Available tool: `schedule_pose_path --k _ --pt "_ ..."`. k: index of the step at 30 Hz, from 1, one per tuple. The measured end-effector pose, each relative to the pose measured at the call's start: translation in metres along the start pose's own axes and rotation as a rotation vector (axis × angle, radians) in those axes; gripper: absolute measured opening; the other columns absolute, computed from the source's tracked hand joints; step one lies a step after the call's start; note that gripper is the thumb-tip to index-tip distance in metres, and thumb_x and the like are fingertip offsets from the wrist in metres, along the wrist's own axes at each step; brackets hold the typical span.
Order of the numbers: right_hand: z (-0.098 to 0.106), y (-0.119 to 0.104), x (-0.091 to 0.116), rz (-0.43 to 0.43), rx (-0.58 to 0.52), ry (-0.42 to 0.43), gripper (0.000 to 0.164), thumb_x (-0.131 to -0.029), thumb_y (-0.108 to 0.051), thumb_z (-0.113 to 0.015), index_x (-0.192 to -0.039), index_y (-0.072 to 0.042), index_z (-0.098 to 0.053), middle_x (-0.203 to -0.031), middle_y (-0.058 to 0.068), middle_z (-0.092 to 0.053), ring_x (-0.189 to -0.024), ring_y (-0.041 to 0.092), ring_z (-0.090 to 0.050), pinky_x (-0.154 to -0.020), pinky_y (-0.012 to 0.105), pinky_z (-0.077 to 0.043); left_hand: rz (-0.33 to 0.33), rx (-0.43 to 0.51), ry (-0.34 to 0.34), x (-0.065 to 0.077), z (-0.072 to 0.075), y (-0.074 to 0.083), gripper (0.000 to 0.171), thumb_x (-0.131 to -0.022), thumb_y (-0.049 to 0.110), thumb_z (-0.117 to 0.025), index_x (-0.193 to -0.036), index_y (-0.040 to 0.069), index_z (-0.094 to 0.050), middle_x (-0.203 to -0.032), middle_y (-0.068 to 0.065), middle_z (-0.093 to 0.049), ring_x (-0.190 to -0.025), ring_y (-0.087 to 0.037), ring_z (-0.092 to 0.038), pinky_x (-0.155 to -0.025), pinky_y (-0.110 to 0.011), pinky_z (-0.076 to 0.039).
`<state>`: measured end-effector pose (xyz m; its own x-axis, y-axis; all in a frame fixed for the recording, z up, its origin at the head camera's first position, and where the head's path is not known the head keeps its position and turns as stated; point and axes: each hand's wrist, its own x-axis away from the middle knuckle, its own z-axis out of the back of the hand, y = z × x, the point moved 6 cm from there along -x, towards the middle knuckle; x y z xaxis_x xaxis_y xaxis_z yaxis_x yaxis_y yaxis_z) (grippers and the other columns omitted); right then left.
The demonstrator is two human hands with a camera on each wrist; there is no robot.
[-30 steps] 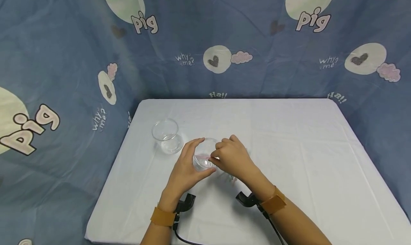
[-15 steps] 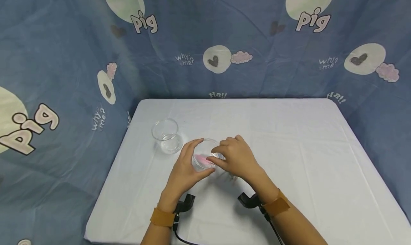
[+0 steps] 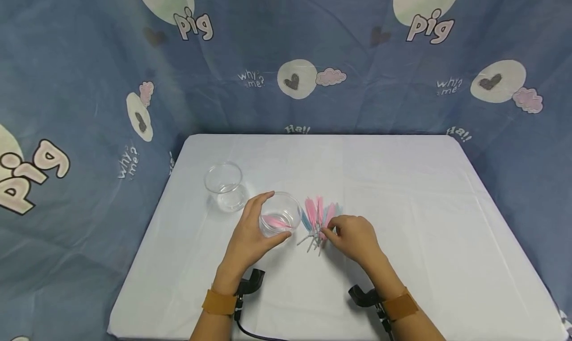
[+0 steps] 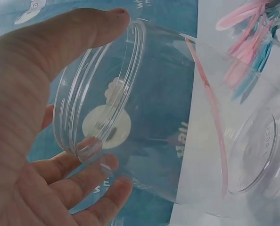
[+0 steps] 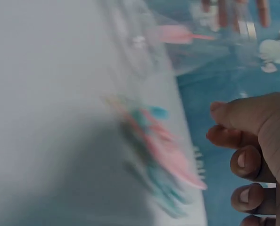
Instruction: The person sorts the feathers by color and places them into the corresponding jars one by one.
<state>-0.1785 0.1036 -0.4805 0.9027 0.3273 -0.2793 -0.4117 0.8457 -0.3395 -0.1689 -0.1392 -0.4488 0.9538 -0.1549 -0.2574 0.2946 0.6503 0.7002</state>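
Observation:
My left hand [image 3: 248,234] grips a clear plastic jar [image 3: 297,217] round its threaded mouth, thumb on one side and fingers on the other. Inside it lies a pink feather-like piece [image 3: 273,222] with a thin stem, seen edge-on as a pink strip in the left wrist view. Right of the jar is a bunch of pink and blue feather-like pieces [image 3: 311,212], their stems toward the person. The right hand [image 3: 355,237] is at the bunch's right side, fingers bent. In the right wrist view a gap shows between its thumb and forefinger, with nothing in it.
A second clear jar [image 3: 213,189] stands upright at the back left of the white-covered table [image 3: 424,222]. A patterned blue cloth [image 3: 366,102] hangs behind and to the left. Each wrist wears a strapped camera [image 3: 364,296] with a cable.
The right hand has drawn back from the jar to the right, leaving the pink piece inside. The bunch it covered now shows. My left hand still holds the jar.

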Motion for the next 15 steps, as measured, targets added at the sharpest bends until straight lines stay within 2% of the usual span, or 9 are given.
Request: schedule_pose_path --k 6,10,15 --pt "-0.026 -0.005 0.0 -0.021 0.053 -0.037 0.023 -0.081 -0.042 -0.083 -0.069 -0.024 -0.073 -0.056 -0.014 -0.058 -0.048 0.003 -0.042 -0.045 0.024 -0.036 0.003 0.001 0.002 0.001 0.002 -0.002 0.096 -0.071 0.038 -0.092 -0.151 0.029 -0.039 -0.149 0.0 -0.043 -0.13 -0.025 -0.052 -0.105 -0.054 -0.047" --pt "-0.03 -0.008 -0.001 -0.032 0.088 -0.036 0.024 -0.078 -0.042 -0.085 -0.068 -0.024 -0.072 -0.054 -0.012 -0.058 -0.047 0.006 -0.042 -0.046 0.027 -0.037 0.0 0.003 0.008 0.003 0.005 -0.002 0.096 -0.071 0.037 -0.093 -0.15 0.028 -0.04 -0.149 0.0 -0.044 -0.13 -0.029 -0.053 -0.103 -0.054 -0.048" --pt "-0.032 -0.007 -0.001 -0.049 0.097 -0.047 0.023 -0.077 -0.041 -0.085 -0.069 -0.023 -0.074 -0.057 -0.011 -0.062 -0.048 0.009 -0.048 -0.047 0.03 -0.039 -0.002 -0.001 0.012 0.003 0.005 -0.002 0.096 -0.07 0.037 -0.093 -0.15 0.027 -0.04 -0.148 -0.001 -0.044 -0.128 -0.028 -0.053 -0.103 -0.054 -0.048"
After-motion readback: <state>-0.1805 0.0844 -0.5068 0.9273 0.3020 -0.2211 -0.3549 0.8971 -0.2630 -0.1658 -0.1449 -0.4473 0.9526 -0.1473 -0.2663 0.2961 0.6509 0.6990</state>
